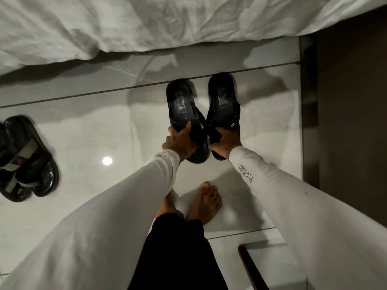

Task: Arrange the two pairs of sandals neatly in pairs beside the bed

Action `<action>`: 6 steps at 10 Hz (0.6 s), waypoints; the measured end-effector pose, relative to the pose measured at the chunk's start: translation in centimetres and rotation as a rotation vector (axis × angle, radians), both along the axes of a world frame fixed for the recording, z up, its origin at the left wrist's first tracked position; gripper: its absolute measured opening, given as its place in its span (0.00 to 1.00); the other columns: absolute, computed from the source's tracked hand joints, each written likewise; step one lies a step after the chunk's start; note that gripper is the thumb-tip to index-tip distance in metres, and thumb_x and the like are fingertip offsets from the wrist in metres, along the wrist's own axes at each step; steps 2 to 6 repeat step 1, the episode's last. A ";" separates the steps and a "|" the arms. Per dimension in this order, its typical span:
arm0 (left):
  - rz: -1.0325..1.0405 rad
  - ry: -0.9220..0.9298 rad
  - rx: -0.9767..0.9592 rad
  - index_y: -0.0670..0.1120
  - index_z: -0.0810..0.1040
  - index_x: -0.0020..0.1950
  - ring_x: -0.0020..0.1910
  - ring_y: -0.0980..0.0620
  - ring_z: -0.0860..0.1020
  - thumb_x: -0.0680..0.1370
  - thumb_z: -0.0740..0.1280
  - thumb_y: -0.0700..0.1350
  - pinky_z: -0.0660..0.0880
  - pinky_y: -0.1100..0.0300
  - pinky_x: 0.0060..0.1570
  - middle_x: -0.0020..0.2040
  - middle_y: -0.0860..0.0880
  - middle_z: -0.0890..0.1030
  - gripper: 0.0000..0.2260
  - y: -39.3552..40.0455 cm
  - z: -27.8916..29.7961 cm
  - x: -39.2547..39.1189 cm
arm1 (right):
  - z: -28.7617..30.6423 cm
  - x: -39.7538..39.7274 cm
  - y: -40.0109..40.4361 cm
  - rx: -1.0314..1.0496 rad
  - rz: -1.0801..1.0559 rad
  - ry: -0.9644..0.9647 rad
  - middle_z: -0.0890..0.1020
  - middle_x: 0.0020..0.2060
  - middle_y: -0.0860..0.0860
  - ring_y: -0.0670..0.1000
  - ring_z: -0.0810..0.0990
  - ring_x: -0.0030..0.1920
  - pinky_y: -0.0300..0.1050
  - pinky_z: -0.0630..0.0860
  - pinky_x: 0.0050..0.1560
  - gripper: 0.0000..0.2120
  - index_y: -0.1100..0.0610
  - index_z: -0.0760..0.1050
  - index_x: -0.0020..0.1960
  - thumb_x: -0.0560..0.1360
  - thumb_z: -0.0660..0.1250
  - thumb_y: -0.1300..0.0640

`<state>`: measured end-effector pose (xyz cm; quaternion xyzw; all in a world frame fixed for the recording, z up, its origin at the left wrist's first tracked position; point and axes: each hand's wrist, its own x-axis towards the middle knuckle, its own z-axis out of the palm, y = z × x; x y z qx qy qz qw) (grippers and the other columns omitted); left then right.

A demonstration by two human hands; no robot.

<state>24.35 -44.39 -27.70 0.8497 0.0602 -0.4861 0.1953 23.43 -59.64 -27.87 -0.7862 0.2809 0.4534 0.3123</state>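
Note:
Two black sandals lie side by side on the glossy white tile floor, heels toward the bed point(146, 24). My left hand point(180, 141) grips the toe end of the left black sandal point(181, 99). My right hand point(225, 141) grips the straps of the right black sandal point(223, 95). The two toe ends nearly touch. At the far left, a second pair, black sandals with grey straps point(27, 160), sits close together, partly cut off by the frame edge.
White rumpled bedding hangs over the bed's edge along the top. A dark wall or cabinet point(351, 122) runs down the right side. My bare feet point(201, 204) stand just behind the hands. A dark wooden edge point(251, 266) shows at the bottom right.

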 end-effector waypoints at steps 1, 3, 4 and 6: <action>-0.053 -0.047 0.070 0.54 0.56 0.81 0.62 0.30 0.75 0.78 0.65 0.53 0.73 0.39 0.64 0.71 0.37 0.64 0.33 0.3 2.9 -1.1 | 2.1 -0.5 0.4 -0.017 0.040 -0.003 0.70 0.72 0.59 0.65 0.71 0.72 0.57 0.71 0.73 0.30 0.49 0.69 0.74 0.73 0.71 0.58; -0.053 -0.047 0.070 0.54 0.56 0.81 0.62 0.30 0.75 0.78 0.65 0.53 0.73 0.39 0.64 0.71 0.37 0.64 0.33 0.3 2.9 -1.1 | 2.1 -0.5 0.4 -0.017 0.040 -0.003 0.70 0.72 0.59 0.65 0.71 0.72 0.57 0.71 0.73 0.30 0.49 0.69 0.74 0.73 0.71 0.58; -0.053 -0.047 0.070 0.54 0.56 0.81 0.62 0.30 0.75 0.78 0.65 0.53 0.73 0.39 0.64 0.71 0.37 0.64 0.33 0.3 2.9 -1.1 | 2.1 -0.5 0.4 -0.017 0.040 -0.003 0.70 0.72 0.59 0.65 0.71 0.72 0.57 0.71 0.73 0.30 0.49 0.69 0.74 0.73 0.71 0.58; -0.053 -0.047 0.070 0.54 0.56 0.81 0.62 0.30 0.75 0.78 0.65 0.53 0.73 0.39 0.64 0.71 0.37 0.64 0.33 0.3 2.9 -1.1 | 2.1 -0.5 0.4 -0.017 0.040 -0.003 0.70 0.72 0.59 0.65 0.71 0.72 0.57 0.71 0.73 0.30 0.49 0.69 0.74 0.73 0.71 0.58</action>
